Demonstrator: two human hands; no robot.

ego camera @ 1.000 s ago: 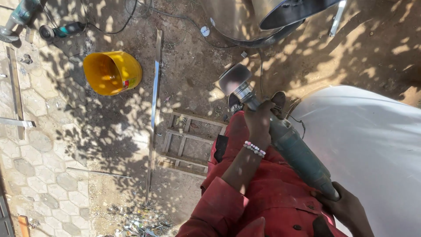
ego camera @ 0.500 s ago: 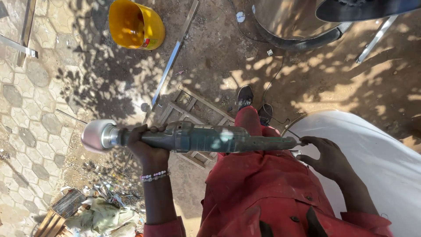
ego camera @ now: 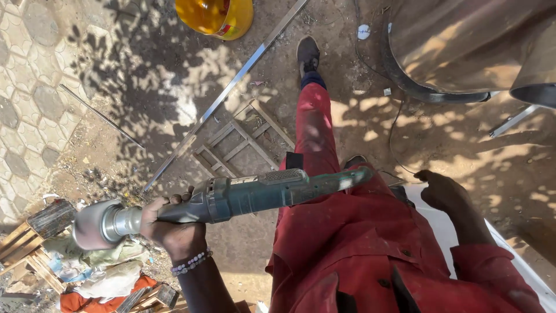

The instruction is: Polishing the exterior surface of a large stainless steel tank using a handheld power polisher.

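Note:
My left hand (ego camera: 174,229) grips the neck of a long green angle grinder (ego camera: 255,194), just behind its round grey head (ego camera: 95,223) at the lower left. The tool lies level across my red overalls (ego camera: 347,243), its tail end pointing right. My right hand (ego camera: 443,191) hangs free to the right of the tool's tail, fingers loosely curled, holding nothing. One dark shoe (ego camera: 308,53) steps forward on the dirt.
A yellow bucket (ego camera: 215,16) sits at the top. A long metal strip (ego camera: 223,95) and a small metal frame (ego camera: 243,142) lie on the dirt. A large metal drum (ego camera: 463,46) stands top right. Wood scraps and rags (ego camera: 87,272) pile at lower left.
My right hand has let go of the grinder's tail and moved off to the right. The left hand alone holds the tool, which has shifted lower left. I have stepped forward.

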